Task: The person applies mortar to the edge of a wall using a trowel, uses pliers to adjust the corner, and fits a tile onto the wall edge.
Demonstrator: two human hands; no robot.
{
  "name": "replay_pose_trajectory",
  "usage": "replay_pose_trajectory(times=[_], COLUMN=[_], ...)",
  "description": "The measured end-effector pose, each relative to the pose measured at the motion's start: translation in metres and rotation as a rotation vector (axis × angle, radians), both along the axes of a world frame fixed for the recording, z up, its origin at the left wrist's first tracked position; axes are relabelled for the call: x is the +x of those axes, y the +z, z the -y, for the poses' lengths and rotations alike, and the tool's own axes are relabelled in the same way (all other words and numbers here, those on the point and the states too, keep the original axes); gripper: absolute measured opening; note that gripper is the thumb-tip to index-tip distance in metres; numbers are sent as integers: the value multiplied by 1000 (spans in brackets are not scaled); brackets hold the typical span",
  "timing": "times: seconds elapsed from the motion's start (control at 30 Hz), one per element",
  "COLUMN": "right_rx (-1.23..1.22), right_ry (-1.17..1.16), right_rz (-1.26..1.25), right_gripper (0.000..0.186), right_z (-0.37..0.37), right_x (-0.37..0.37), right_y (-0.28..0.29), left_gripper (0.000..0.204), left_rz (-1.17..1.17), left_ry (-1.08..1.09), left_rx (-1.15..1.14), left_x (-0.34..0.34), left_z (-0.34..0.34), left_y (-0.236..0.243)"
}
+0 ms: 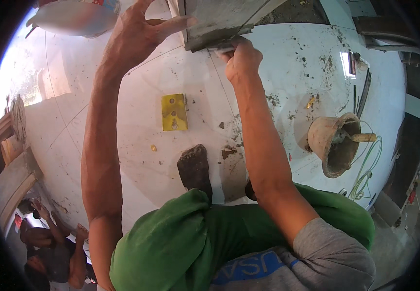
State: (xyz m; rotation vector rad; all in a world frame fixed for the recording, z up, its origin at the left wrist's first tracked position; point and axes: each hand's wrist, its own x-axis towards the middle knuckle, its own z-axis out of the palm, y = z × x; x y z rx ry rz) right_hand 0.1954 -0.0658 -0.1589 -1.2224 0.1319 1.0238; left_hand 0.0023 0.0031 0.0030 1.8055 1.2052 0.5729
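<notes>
My left hand [139, 36] is open, its thumb and fingers spread against the left edge of a grey, cement-smeared slab [215, 22] at the top of the view. My right hand [244, 58] is closed by the slab's lower edge. From its fingers juts a thin, flat, grey blade [225, 49], touching or very near that edge; its handle is hidden in the fist. On the white floor below lies a yellow rectangular block [174, 112] with round marks down its middle.
A mortar-crusted bucket [327, 145] lies tilted at the right, a wooden handle [364, 137] sticking out. Green cord [363, 182] coils beside it. Crumbs of mortar dot the white tiled floor [142, 111]. A white tub [74, 22] stands upper left. Another person [57, 257] is at lower left.
</notes>
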Motion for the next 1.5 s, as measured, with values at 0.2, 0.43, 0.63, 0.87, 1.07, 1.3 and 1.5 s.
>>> replay_pose_trajectory(times=[0.2, 0.43, 0.63, 0.87, 1.07, 1.3, 1.5], right_rx=[93, -7, 12, -42, -120, 10, 97], right_ry=[46, -7, 44, 109, 188, 81, 40], right_rz=[-20, 17, 25, 21, 46, -11, -18], right_gripper=[28, 25, 28, 26, 24, 29, 28], right_z=[13, 58, 49, 38, 21, 10, 56], right_x=[9, 27, 26, 8, -18, -23, -29], right_y=[29, 20, 3, 3, 7, 21, 24], left_gripper=[89, 86, 88, 85, 84, 90, 95], left_rz=[-42, 10, -14, 21, -2, -45, 21], left_ry=[43, 6, 16, 48, 23, 24, -35], left_rx=[-38, 84, 104, 44, 8, -36, 68], left_x=[-1, 13, -9, 13, 3, 1, -8], left_z=[0, 20, -7, 11, 0, -2, -1], left_y=[-7, 12, -33, 5, -3, -6, -9])
